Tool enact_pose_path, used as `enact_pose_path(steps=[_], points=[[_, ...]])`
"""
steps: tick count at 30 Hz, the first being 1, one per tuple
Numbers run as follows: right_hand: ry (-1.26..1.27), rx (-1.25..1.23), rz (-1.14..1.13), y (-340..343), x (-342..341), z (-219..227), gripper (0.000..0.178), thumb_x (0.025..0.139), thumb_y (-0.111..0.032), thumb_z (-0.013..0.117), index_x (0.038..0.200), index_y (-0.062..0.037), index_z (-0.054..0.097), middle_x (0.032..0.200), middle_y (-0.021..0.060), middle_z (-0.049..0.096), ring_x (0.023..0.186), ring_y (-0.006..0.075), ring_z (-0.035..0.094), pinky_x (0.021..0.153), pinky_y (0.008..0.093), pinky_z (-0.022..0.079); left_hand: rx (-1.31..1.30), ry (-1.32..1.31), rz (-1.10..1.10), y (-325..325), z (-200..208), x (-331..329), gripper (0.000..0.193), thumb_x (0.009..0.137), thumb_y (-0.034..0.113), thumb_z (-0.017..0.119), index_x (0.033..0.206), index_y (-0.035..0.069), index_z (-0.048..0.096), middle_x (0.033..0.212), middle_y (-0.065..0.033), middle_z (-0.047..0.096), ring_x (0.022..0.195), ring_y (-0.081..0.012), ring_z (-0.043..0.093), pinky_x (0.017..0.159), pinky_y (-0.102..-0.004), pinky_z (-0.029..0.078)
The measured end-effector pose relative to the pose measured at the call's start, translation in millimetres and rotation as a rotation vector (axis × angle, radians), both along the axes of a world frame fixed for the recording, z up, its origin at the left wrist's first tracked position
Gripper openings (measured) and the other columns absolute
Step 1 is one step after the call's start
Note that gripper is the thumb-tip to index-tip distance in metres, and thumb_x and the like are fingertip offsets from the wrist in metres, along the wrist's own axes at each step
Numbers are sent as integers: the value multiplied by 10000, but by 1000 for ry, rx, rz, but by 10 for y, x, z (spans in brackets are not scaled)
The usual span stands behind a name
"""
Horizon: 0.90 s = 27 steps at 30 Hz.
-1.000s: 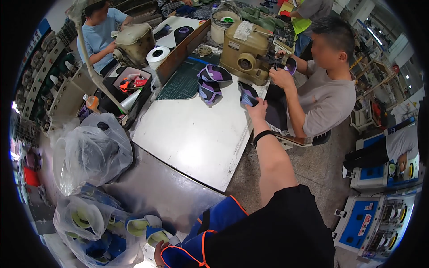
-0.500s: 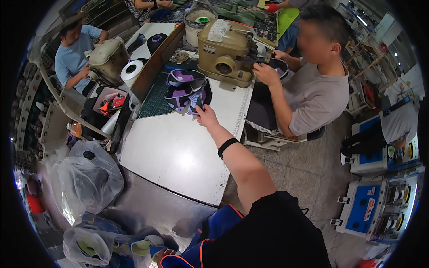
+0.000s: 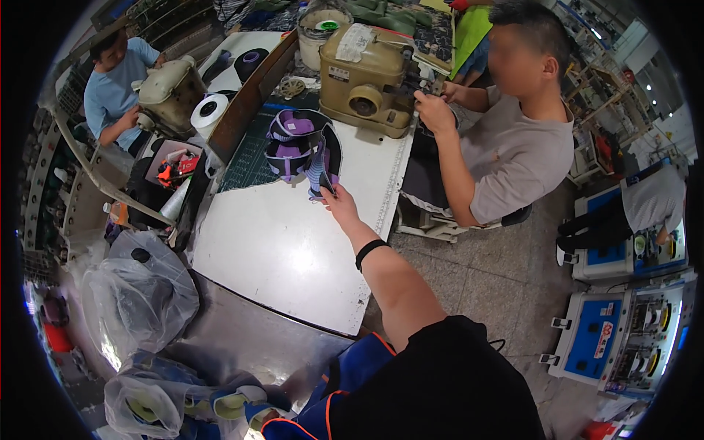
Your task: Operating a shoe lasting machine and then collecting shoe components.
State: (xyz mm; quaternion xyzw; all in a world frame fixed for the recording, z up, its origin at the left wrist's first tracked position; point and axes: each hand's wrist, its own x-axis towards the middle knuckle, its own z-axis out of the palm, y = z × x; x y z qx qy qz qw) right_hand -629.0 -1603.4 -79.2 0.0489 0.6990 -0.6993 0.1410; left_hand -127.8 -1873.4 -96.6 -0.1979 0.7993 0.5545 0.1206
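My right hand (image 3: 340, 205) reaches far across the white table (image 3: 286, 238), a black band on its wrist. Its thumb and fingers pinch the near edge of a purple-and-black shoe upper (image 3: 316, 172) with a striped lining. Two or so similar purple-and-black shoe uppers (image 3: 288, 150) lie against it, partly on a green cutting mat (image 3: 246, 161). My left hand does not show. At the lower edge, beside my blue apron (image 3: 352, 370) with orange trim, lie several blue-grey shoe uppers (image 3: 236, 400) with yellow-green linings, some inside clear plastic.
A tan sewing machine (image 3: 364, 81) stands beyond the uppers; a co-worker (image 3: 513, 132) in a grey shirt works at its right. Another person (image 3: 117, 84) sits at a second machine (image 3: 172, 92). A wooden board (image 3: 253, 92) divides the tables. Clear plastic bags (image 3: 139, 286) lie at left.
The pinched shoe upper has come slightly toward me and parted a little from the others. My right hand has drawn back slightly. The co-worker's hands have shifted at the machine.
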Motion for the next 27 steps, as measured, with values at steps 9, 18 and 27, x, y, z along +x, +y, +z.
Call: enact_pose_path(steps=[9,18,27], points=[[33,17,15,-4,11,-132,233,908,-269,683,991,-66,604,841,-18,629,758,61,577,666,224,449,-158,24,-134,28,-48,46,496,937,249,511,1397,109,388,1414,-263,379,1240,-424,473,1007,-485,451],[162,59,-30,-8,-13,-353,361,869,-406,694,956,-67,608,722,19,604,641,109,533,587,261,415,-258,86,-346,210,-248,-308,521,927,233,525,1412,125,371,1431,-266,363,1244,-433,471,1004,-479,454],[27,-145,-175,-55,313,-82,402,937,-451,586,1067,-71,584,830,35,627,715,135,577,651,282,467,-376,121,-543,295,-302,-458,549,916,217,539,1427,141,353,1449,-269,347,1248,-442,468,1001,-472,457]])
